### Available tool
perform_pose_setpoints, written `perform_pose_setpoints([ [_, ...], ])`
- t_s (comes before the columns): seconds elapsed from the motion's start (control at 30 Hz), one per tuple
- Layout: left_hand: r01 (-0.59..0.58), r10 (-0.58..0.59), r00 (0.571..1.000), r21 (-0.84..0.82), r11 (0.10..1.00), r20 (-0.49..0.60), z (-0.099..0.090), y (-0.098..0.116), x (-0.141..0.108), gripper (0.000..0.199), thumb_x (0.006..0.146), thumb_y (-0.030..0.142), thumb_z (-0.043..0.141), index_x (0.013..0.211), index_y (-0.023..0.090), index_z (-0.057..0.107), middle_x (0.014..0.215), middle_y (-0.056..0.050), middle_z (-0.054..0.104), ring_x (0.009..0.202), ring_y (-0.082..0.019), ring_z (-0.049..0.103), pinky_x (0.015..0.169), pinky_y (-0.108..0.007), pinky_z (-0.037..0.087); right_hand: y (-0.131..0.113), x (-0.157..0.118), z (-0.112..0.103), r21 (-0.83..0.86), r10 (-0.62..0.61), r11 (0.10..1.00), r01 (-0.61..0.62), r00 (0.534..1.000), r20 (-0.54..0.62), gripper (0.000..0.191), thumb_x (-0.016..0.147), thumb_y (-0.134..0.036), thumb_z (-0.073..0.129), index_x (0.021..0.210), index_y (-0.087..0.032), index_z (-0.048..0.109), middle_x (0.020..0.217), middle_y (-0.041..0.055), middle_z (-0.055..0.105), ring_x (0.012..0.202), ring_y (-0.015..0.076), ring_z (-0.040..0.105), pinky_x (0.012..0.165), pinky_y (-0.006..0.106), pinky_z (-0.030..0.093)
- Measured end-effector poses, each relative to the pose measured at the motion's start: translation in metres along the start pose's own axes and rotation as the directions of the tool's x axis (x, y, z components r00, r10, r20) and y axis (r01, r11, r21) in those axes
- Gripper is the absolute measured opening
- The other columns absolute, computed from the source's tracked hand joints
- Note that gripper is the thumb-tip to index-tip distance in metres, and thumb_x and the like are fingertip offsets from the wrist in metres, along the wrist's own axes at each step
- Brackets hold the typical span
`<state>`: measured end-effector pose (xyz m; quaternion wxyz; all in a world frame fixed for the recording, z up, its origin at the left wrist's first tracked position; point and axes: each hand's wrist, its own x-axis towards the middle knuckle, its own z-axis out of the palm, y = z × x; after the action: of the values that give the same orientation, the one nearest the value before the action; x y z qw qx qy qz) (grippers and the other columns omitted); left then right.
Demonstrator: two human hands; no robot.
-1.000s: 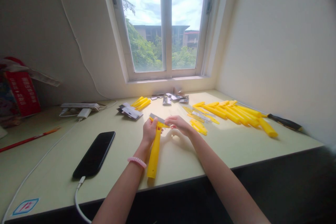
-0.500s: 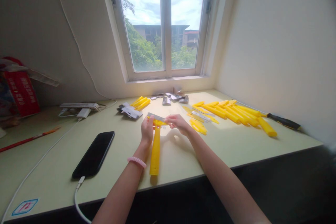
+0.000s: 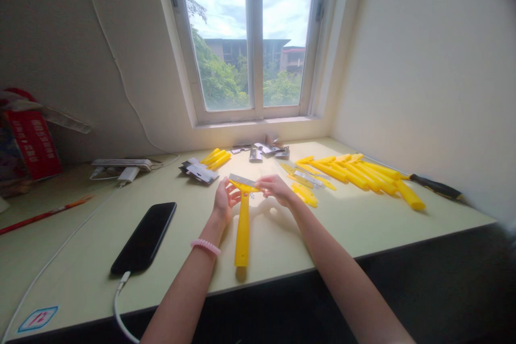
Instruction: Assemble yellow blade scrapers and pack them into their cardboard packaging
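Note:
A yellow scraper with a flat metal blade across its head is in front of me, its handle pointing towards me. My left hand, with a pink coil band at the wrist, holds the left end of the head, its fingers curled beneath. At the other end, my right hand pinches the head's right corner. A few tiny metal parts, too small to name, lie on the table just behind the handle. To the right of my hands rest flat yellow plastic pieces.
Several yellow handles lie in a row at the right, near a black-handled tool. More yellow handles and stacked metal blades sit at the back left. A charging phone is left of my arm.
The scraper has shifted slightly right, its handle end swinging right. My left hand has loosened, moving slightly left and lower, with its fingers more visible beneath the head.

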<state>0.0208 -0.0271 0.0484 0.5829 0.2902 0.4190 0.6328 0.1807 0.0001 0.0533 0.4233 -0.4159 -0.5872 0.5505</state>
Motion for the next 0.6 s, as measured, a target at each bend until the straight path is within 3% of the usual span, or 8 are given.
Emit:
perform_pose_setpoints([
  [0.17,0.075,-0.074,0.995,-0.013,0.997,0.074,-0.0034,0.0019,0.001,0.03,0.075,0.04,0.044,0.09,0.017,0.059,0.082,-0.005,0.065,0.063,-0.013,0.061,0.057,-0.026,0.048,-0.0025,-0.0014,-0.0007,0.005,-0.008,1.0,0.008,1.0,0.005,0.012,0.058,-0.024,0.064,0.06,-0.012,0.064,0.055,-0.0006,0.052,0.051,0.0074,0.041,0.046,0.021,0.034],
  [0.6,0.045,-0.04,0.994,-0.048,0.998,0.1,-0.0053,0.0034,0.0011,0.027,0.075,0.032,0.047,0.086,0.014,0.063,0.077,-0.005,0.068,0.069,-0.014,0.063,0.063,-0.025,0.048,-0.0095,-0.0072,0.001,0.067,0.002,0.998,0.0,0.999,-0.032,0.007,0.059,-0.018,0.062,0.06,-0.011,0.064,0.06,0.001,0.055,0.057,0.0084,0.047,0.055,0.024,0.045],
])
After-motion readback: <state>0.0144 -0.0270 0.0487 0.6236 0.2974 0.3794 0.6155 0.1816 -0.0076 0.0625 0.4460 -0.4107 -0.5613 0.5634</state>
